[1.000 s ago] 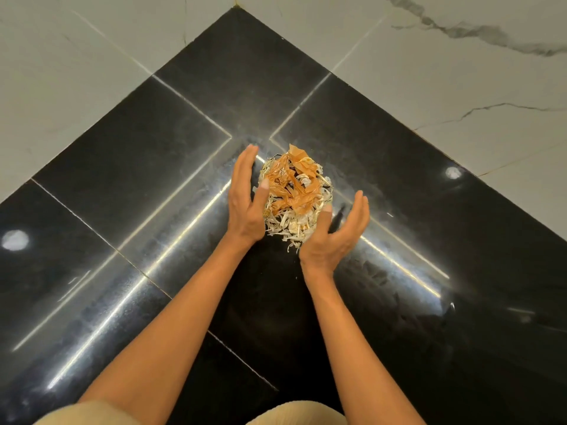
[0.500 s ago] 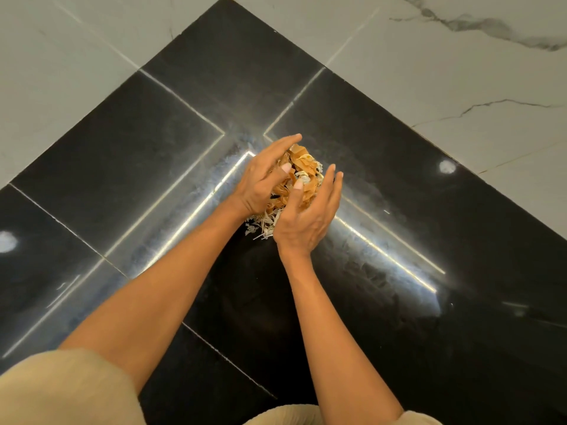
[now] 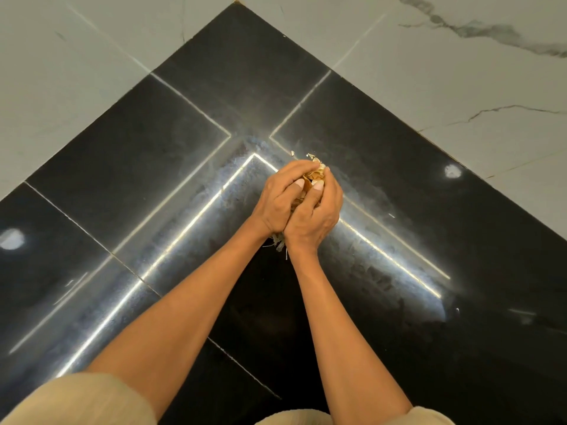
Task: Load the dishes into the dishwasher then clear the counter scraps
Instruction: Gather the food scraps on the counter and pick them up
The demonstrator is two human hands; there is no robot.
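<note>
A wad of orange and pale peel scraps [image 3: 313, 178] is squeezed between both hands above the corner of the black stone counter [image 3: 184, 167]. My left hand [image 3: 277, 197] curls round it from the left. My right hand [image 3: 316, 214] wraps it from the right and front. Only the top of the wad and some pale strands [image 3: 279, 244] hanging under the wrists show. Two tiny flakes [image 3: 293, 153] lie on the counter just beyond my fingers.
White marble wall tiles [image 3: 445, 75] rise behind the counter on both sides and meet at the far corner. Bright light streaks and two round reflections [image 3: 452, 171] mark the glossy stone. A small crumb [image 3: 391, 215] lies to the right of my hands.
My hands, open on either side of the loose pile a second ago, have closed together and bunched the scraps into a tight wad.
</note>
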